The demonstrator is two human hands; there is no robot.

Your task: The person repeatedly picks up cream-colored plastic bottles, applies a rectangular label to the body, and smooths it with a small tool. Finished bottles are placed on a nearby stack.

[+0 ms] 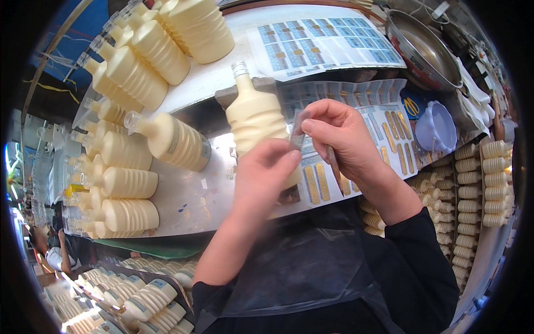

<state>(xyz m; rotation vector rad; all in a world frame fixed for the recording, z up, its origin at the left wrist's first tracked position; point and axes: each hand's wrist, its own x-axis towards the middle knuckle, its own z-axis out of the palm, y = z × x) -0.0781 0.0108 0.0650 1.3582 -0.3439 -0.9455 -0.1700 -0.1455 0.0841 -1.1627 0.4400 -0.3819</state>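
Observation:
A small, thin, translucent label strip (298, 129) is stretched between my two hands. My right hand (342, 136) pinches its upper end between thumb and forefinger, and a slim brown pointed stick (334, 167) is tucked under the other fingers. At the strip's lower end are the closed fingertips of my left hand (260, 177), slightly blurred. Just behind that hand, a cream bottle (253, 111) with a wavy body and clear threaded neck lies with its neck pointing away from me, against a grey support (227, 97). My left hand hides part of its lower body.
Cream bottles (128, 183) crowd the table's left side; one labelled bottle (175, 142) lies nearer. Blue label sheets (328, 44) and gold label strips (316, 183) spread behind and right. A purple bucket (436, 128) and metal pan (425, 50) stand at right. Racked bottles (150, 303) fill both lower sides.

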